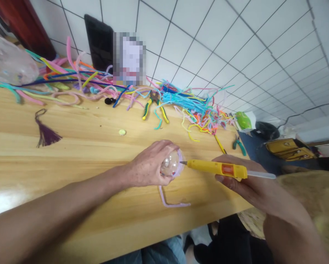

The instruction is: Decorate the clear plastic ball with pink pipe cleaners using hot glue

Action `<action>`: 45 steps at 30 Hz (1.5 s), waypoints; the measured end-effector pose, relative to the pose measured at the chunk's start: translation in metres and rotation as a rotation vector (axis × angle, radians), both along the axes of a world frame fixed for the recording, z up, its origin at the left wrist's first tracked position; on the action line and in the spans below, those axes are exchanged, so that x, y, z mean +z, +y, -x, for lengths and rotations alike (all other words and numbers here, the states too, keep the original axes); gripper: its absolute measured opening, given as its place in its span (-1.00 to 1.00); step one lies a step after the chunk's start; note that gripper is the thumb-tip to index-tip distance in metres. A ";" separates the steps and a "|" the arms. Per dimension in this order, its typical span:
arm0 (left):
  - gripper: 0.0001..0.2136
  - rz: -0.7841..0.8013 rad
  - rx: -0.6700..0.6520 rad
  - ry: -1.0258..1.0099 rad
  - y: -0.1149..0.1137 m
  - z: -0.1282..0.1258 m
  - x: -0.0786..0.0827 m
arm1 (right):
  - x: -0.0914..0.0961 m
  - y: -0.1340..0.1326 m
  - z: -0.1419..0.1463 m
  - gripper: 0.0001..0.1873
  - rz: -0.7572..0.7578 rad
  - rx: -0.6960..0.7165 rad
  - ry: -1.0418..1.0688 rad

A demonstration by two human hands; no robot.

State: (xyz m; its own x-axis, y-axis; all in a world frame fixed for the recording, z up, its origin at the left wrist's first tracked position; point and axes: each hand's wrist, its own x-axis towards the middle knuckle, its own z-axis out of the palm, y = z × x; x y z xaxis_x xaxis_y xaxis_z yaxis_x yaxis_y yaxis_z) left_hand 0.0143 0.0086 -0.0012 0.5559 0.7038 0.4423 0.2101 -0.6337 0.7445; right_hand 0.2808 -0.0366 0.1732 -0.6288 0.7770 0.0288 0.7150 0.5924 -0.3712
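Note:
My left hand (pixel 146 167) is wrapped around a clear, rounded plastic piece (pixel 168 165) with small coloured bits showing in it. Along its right rim runs a lilac pipe cleaner (pixel 179 169), and a bent lilac length (pixel 164 200) sticks out below my hand; whether the two are one piece, I cannot tell. My right hand (pixel 249 189) grips a yellow hot glue pen (pixel 208 167), with a whitish glue stick (pixel 262 175) protruding from its back end. The pen's metal tip points left, at or very close to the lilac rim. My palm hides part of the clear piece.
Bundles of coloured pipe cleaners (pixel 183 101) lie along the tiled wall (pixel 197 47). Yellow-green pliers (pixel 153 104), teal pliers (pixel 238 146), a purple tassel (pixel 47 130) and a pale blob (pixel 122 132) are on the wooden table (pixel 79 157). A black phone (pixel 100 44) leans on the wall.

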 end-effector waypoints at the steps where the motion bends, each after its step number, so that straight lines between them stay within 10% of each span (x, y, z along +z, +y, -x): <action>1: -0.29 0.007 0.002 -0.003 0.000 0.000 0.001 | -0.001 0.000 0.001 -0.89 0.009 -0.002 0.004; 45: -0.32 -0.069 -0.002 0.016 0.000 0.000 0.000 | -0.004 0.001 0.002 -0.94 -0.089 0.052 -0.080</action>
